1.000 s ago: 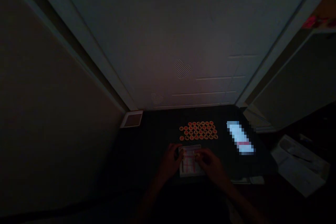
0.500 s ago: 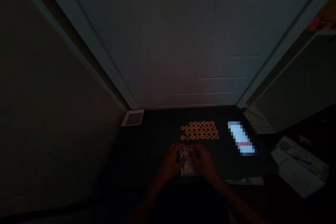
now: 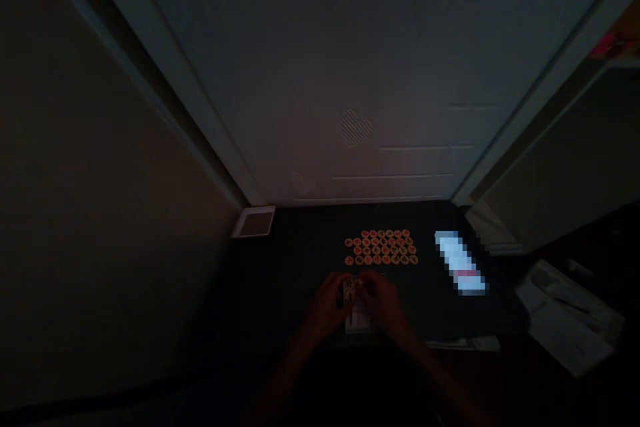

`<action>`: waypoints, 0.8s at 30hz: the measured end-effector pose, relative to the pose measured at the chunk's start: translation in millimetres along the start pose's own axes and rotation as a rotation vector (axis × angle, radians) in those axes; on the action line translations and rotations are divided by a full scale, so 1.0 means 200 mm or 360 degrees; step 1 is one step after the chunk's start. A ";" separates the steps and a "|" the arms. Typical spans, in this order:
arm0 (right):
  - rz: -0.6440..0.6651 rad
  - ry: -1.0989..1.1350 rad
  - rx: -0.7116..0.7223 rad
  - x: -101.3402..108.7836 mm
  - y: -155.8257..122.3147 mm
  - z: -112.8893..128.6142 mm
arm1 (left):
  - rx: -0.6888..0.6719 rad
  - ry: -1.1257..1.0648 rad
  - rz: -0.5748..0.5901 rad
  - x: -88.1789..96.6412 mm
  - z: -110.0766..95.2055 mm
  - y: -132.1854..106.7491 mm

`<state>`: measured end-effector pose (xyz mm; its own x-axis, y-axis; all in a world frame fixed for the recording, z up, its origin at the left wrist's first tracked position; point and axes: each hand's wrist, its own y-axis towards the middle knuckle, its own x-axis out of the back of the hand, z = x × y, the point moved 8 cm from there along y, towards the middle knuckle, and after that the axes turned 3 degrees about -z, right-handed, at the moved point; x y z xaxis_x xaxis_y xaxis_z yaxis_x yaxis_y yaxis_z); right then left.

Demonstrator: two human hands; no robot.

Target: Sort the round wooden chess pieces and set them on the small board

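The scene is very dark. A small pale sheet with red marks (image 3: 357,317) lies on a dark table (image 3: 280,280), folded between my two hands. My left hand (image 3: 327,307) grips its left edge with curled fingers. My right hand (image 3: 385,303) covers its right half, fingers closed over it. Just beyond the hands, several round orange-red pieces (image 3: 381,247) lie in neat rows on the table.
A bright, blurred oblong (image 3: 459,261) glows at the table's right. A small square tray (image 3: 254,222) sits at the far left corner. Pale papers or a box (image 3: 570,320) lie to the right, off the table. A wall with heart marks (image 3: 356,127) rises behind.
My right hand has slid left over the sheet, so the sheet looks narrower and mostly covered now. The left hand has stayed at the sheet's left edge.
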<state>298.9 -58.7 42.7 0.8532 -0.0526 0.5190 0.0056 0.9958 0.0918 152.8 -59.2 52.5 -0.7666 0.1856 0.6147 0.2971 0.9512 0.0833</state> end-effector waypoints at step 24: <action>0.0064 -0.0472 0.0212 -0.03 -0.06 -0.01 | 0.0038 -0.0007 0.0007 -0.01 0.03 0.00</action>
<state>294.8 -69.8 36.8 0.6622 -0.0523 0.7475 -0.1101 0.9799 0.1661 150.6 -58.4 46.8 -0.7679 0.1909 0.6115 0.2869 0.9560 0.0617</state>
